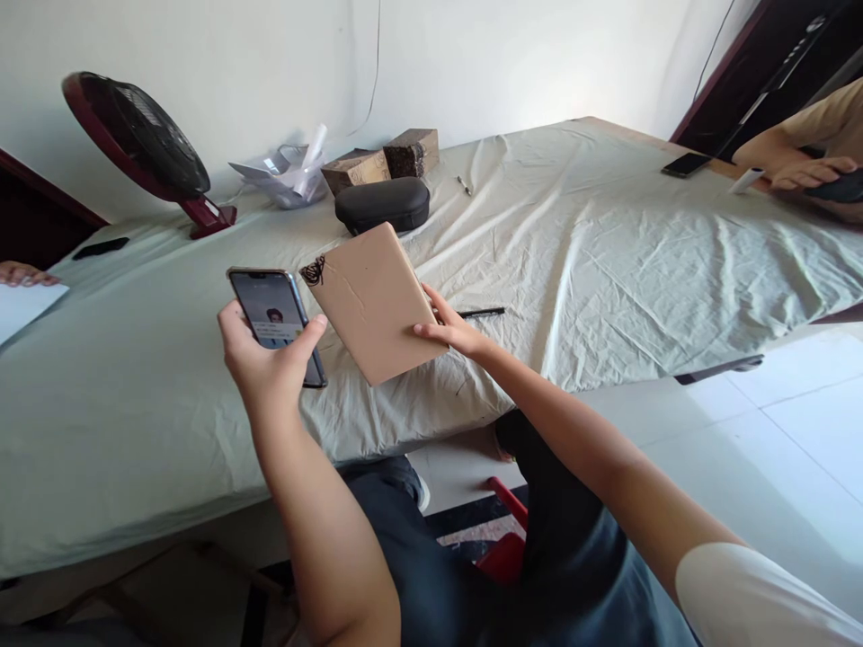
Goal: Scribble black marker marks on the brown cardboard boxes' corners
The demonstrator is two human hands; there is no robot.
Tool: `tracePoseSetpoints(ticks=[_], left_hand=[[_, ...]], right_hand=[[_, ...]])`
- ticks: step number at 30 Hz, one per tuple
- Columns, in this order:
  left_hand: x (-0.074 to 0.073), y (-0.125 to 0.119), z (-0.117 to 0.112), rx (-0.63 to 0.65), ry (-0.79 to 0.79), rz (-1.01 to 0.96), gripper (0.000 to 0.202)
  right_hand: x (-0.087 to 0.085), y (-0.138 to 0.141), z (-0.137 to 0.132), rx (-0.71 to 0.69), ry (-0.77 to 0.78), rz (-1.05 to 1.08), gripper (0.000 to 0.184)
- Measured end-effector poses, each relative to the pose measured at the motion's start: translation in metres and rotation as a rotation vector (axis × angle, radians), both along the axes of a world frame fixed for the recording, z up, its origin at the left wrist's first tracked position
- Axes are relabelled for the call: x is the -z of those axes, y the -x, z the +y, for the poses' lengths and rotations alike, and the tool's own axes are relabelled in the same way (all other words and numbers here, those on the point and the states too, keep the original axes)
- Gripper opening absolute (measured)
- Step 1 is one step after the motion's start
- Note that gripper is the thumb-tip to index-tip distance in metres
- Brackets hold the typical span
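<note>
My left hand [266,364] is wrapped round a smartphone [275,314] with its screen lit, held up over the near edge of the table. My right hand [450,330] grips the right edge of a tan closed notebook [370,301], tilted up off the cloth, with a small dark ornament at its top left corner. The notebook sits right beside the phone. A black pen [482,313] lies on the cloth just behind my right hand.
A pale green cloth [607,252] covers the table. A black case [382,205], two wooden blocks [381,162], a plastic wrapper [287,175] and a dark red fan [145,144] stand at the back. Another person's hand [805,171] is far right by a phone [684,164]; another hand [23,274] with paper is at left.
</note>
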State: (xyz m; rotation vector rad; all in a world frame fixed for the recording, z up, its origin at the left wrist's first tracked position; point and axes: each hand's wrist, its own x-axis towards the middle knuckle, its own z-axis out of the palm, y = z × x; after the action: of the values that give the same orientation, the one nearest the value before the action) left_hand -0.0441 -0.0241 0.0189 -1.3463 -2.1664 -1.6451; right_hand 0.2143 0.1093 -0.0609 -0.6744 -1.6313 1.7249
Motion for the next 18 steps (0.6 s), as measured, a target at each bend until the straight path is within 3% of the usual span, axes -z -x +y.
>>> tracePoseSetpoints(ticks=[3, 6, 10, 14, 18], left_hand=[[0.005, 0.007, 0.003, -0.133, 0.069, -0.093, 0.071], [0.019, 0.017, 0.007, -0.275, 0.37, -0.154, 0.072], [0.051, 0.024, 0.01, -0.34, 0.689, -0.19, 0.076], [0.075, 0.028, 0.007, -0.337, 0.82, -0.19, 0.089], [0.085, 0.037, 0.004, -0.385, 0.819, -0.163, 0.104]], right_hand=[[-0.005, -0.001, -0.002, 0.013, 0.011, -0.006, 0.14], [-0.009, -0.002, -0.004, 0.03, 0.034, 0.011, 0.137], [-0.01, -0.001, -0.005, 0.064, 0.058, 0.084, 0.121], [-0.005, 0.001, -0.001, 0.115, 0.112, 0.113, 0.111], [-0.002, 0.004, 0.001, 0.092, 0.097, 0.129, 0.102]])
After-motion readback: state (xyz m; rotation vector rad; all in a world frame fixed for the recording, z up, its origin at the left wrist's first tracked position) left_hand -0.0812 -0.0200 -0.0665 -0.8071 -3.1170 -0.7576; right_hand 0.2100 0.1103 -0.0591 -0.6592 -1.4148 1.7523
